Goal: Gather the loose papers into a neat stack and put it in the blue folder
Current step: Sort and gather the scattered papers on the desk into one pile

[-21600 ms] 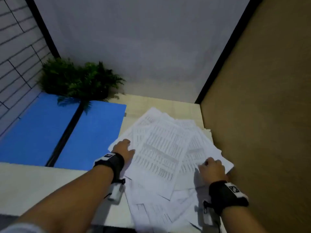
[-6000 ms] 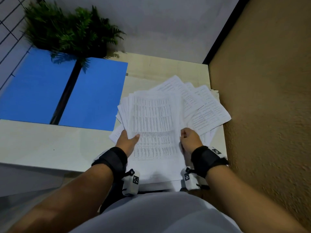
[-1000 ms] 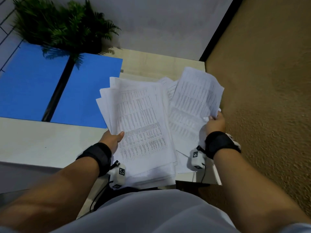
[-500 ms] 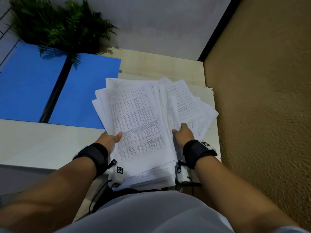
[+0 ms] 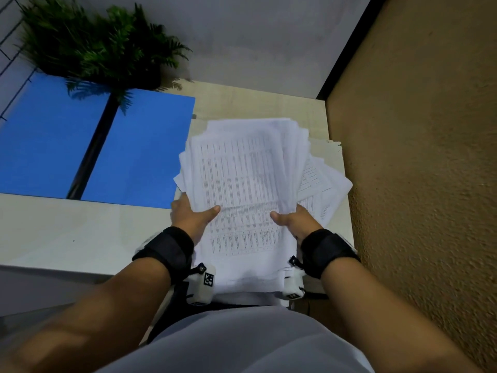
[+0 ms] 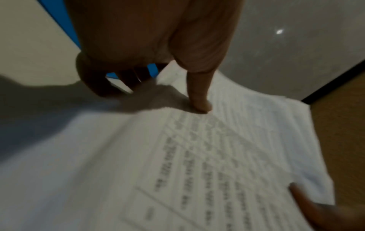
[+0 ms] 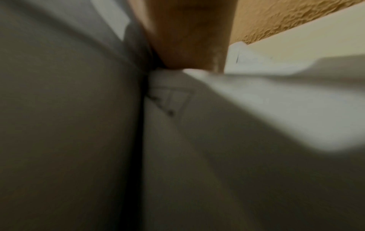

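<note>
Between both hands: paper stack (image 5: 242,184) held by side edges above desk (image 5: 80,238), probably for squaring. Left hand (image 5: 189,216) clamped on left edge, thumb on top sheet, fingers underneath. Right hand (image 5: 294,223) clamped on right edge likewise. Stack not yet even; sheets (image 5: 326,184) fanned out beyond right grip. Blue folder (image 5: 139,157) lying open, left of left grip, nothing in it. Fingers under stack hidden; right wrist view blurred, mostly paper.

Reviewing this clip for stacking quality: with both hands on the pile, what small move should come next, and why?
Probably square the stack first: sheets fan out at its right side, while the left hand and right hand grip its near edges. The open blue folder waits to the left.
</note>
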Motion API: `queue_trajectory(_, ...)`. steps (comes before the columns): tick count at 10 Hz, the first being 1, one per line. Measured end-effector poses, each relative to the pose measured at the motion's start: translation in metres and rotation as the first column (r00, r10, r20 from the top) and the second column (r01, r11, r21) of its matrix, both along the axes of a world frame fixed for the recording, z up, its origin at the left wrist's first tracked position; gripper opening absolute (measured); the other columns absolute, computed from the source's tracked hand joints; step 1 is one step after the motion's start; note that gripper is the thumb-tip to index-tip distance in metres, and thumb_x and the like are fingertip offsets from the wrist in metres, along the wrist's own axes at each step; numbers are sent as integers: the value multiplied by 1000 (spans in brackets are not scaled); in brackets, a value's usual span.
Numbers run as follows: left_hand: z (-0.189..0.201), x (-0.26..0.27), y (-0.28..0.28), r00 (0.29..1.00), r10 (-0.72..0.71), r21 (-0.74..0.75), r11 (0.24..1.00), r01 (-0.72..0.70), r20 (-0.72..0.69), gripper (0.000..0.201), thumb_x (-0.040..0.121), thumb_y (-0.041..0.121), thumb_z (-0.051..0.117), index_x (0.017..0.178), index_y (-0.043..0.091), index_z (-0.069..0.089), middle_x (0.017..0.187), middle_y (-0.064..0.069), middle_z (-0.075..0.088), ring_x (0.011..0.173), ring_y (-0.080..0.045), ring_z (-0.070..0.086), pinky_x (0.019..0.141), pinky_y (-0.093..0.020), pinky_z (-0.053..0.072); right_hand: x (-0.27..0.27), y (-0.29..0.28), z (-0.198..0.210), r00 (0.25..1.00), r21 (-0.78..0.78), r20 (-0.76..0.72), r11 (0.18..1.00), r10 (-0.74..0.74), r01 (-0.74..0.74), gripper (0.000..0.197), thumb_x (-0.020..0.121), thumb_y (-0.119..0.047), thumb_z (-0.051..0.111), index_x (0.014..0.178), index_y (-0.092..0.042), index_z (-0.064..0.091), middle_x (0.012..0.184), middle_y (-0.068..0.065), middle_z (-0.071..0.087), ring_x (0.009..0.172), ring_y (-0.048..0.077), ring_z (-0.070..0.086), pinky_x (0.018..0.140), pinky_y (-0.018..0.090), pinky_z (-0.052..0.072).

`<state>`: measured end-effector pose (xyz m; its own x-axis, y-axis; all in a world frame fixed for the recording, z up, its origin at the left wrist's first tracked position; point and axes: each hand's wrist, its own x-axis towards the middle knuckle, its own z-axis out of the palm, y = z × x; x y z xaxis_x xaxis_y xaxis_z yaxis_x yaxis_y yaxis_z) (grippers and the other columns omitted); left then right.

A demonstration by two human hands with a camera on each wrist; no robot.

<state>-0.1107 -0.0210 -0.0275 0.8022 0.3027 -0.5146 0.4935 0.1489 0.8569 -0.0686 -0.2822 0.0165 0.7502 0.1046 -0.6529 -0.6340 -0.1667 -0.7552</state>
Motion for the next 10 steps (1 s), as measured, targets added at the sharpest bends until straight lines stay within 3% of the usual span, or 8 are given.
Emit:
queue_trajectory(1,27,0,0,996,-37,-177,983,51,79,83,66,12,89,135,26,44,131,-4,60,116,-18,64,97,-40,53,2,-9,8,1000,117,-8,993,-25,26,54,80,-13,73,131,-9,56,125,6,67,120,23,60,113,44,36)
queue_trajectory(2,46,-3,-5,970,-228,-229,943,240,79,55,83,6,73,134,17,54,120,2,70,110,-8,65,106,-32,44,5,-7,16,1000,182,-13,983,10,-8,52,80,-16,73,129,-9,58,124,8,67,118,26,62,110,46,40)
queue_trajectory(4,12,0,22,993,-32,-45,999,27,-115,57,85,24,72,137,16,51,130,-4,61,125,-28,53,109,-47,36,21,10,26,898,-23,19,897,-440,441,43,90,-16,66,129,-8,50,105,6,65,93,24,61,85,31,47)
queue_trajectory(5,-10,-5,35,980,-64,39,997,72,-188,65,85,27,73,139,4,47,134,-13,57,131,-34,50,111,-44,36,33,6,18,825,-239,-12,802,-566,547,55,91,-18,66,138,0,43,132,12,55,120,27,55,90,27,43)
queue_trajectory(7,-25,-7,48,965,-99,86,989,123,-243,70,85,35,73,140,2,46,139,-14,56,129,-33,52,110,-43,38,48,14,-6,904,-338,-135,876,-406,344,67,78,-44,71,127,-2,57,106,7,65,101,27,65,92,33,51)
queue_trajectory(8,-27,-8,53,972,-62,7,998,66,-225,71,81,33,76,141,7,47,138,-8,58,130,-29,52,113,-45,35,53,11,-6,949,-402,-70,880,-306,254,49,96,-34,50,135,-5,50,112,8,56,94,19,54,77,28,46)
queue_trajectory(9,-25,-9,55,975,-56,-57,997,44,-216,61,88,21,70,143,10,45,136,-2,55,128,-22,49,113,-39,32,50,-3,6,962,-563,115,781,-248,269,39,98,-20,43,132,-2,46,114,14,54,101,25,55,80,31,41)
queue_trajectory(10,-21,-7,58,978,-50,-53,998,40,-205,64,87,22,71,144,8,44,141,-7,55,132,-27,49,115,-43,31,54,-30,13,971,-726,219,649,-99,229,9,96,-14,43,103,-14,49,99,8,46,87,21,46,75,27,34)
